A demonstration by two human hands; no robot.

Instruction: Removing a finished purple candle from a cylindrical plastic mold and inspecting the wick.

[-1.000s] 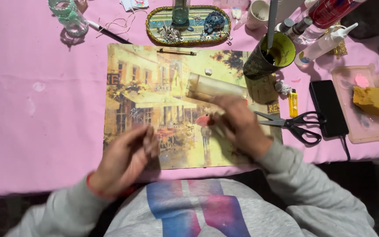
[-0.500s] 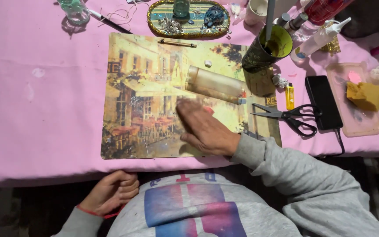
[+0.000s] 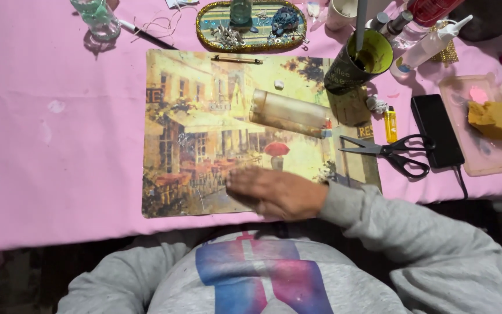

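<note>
where the pink cloth (image 3: 59, 145) covers the table, a printed mat (image 3: 204, 134) with a painted street scene lies at the centre of the view. the right hand (image 3: 277, 193) lies flat on the mat's near edge, at about 6 o'clock from the mat's centre, fingers out straight and together, palm down, gripping nothing. the left hand is out of sight; only its grey sleeve (image 3: 117, 279) shows at 7 o'clock, below the table edge, so i cannot tell its state. a decorated bottle (image 3: 290, 113) lies on its side on the mat at 2 o'clock from the hand, well apart from it. at 12 o'clock, just beyond the mat, sits an oval tray (image 3: 204, 26) with small bits in it. a green cup (image 3: 358, 64) with a brush stands at the mat's 1 o'clock corner. a black phone (image 3: 436, 131) lies at 3 o'clock, with black scissors (image 3: 393, 152) just beside it, blades pointing at the mat. a yellow sponge (image 3: 493, 119) rests on a clear dish (image 3: 466, 166) at the far right. a yellow lighter (image 3: 390, 124) lies between mat and phone. a thin stick (image 3: 236, 59) lies along the mat's far edge.
</note>
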